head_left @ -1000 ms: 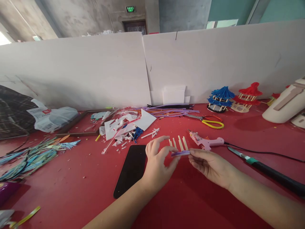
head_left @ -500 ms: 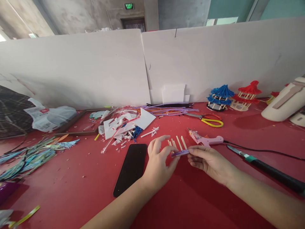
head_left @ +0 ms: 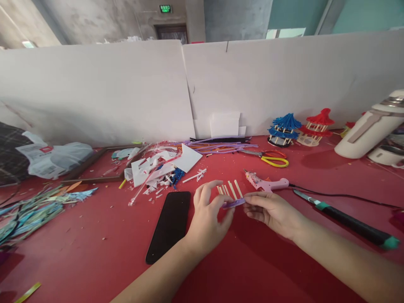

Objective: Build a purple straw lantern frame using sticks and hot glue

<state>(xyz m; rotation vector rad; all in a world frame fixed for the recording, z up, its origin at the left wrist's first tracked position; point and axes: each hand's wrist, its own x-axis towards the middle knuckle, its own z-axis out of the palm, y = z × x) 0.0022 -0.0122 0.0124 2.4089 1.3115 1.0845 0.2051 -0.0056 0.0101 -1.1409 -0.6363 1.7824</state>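
Note:
Between my two hands is a small purple base [head_left: 234, 203] with several short pale wooden sticks [head_left: 232, 190] standing up from it. My left hand [head_left: 206, 212] pinches its left end between thumb and fingers. At the right end, the thumb and fingertips of my right hand [head_left: 271, 212] are closed on it. A black phone [head_left: 168, 227] lies flat on the table, left of my left hand. Just beyond my right hand is a pink glue gun [head_left: 267, 184] with its cord trailing right. A utility knife [head_left: 344, 219] with a black and green handle lies further right.
On the red table [head_left: 104, 265], white scraps [head_left: 154, 170] and a dark frame [head_left: 94, 166] sit left of centre. Scissors [head_left: 273, 160] lie beyond the glue gun. Blue [head_left: 284, 130] and red [head_left: 317, 126] miniature pavilions and a pale flask [head_left: 362, 130] stand back right, before a white partition [head_left: 126, 88].
The view has shifted slightly, so most things appear a little further left. Both hands keep their hold on the purple base, in much the same pose.

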